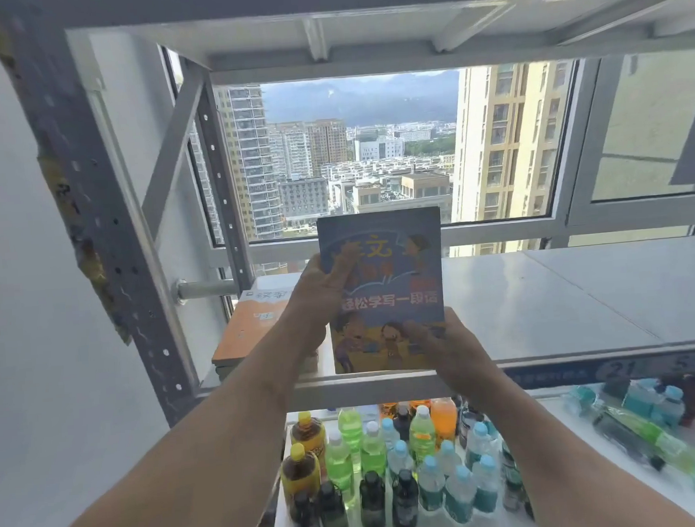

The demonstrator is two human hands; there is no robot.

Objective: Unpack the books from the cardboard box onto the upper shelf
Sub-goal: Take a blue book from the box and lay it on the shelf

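I hold a blue and yellow children's book (pixel 382 256) upright, cover towards me, over the front edge of the upper shelf (pixel 546 303). My left hand (pixel 323 289) grips its left edge, thumb on the cover. My right hand (pixel 446 343) grips its lower right corner. A short stack of books topped by an orange one (pixel 245 332) lies flat at the shelf's left end, just left of the held book. The cardboard box is out of view.
The grey metal rack upright (pixel 100 223) stands at the left, with a wall beyond it. A window (pixel 362 151) is behind the shelf. The lower shelf (pixel 559 487) carries several drink bottles (pixel 392 457), some lying on their sides at the right.
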